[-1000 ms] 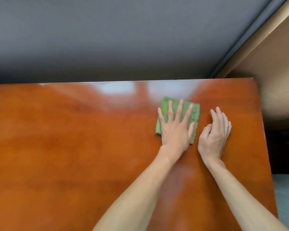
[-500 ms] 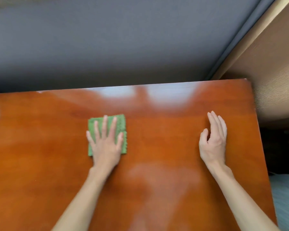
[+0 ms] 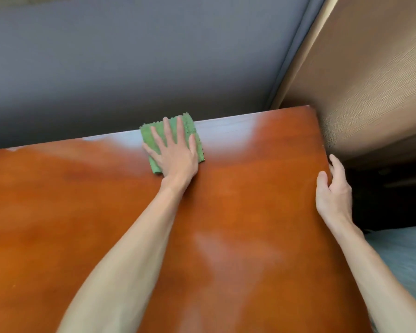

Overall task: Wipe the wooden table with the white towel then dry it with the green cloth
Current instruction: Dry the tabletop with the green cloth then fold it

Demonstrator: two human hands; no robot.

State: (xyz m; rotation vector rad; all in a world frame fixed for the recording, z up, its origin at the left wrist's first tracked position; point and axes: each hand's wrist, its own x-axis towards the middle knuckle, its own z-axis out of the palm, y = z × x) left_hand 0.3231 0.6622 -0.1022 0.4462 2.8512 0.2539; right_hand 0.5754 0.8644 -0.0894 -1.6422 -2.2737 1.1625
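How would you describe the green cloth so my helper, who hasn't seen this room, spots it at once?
Find the glossy orange-brown wooden table and follow it to its far edge by the grey wall. There the left hand presses flat on the green cloth, a small folded square with zigzag edges, one corner poking past the table edge. It is the only green thing here.
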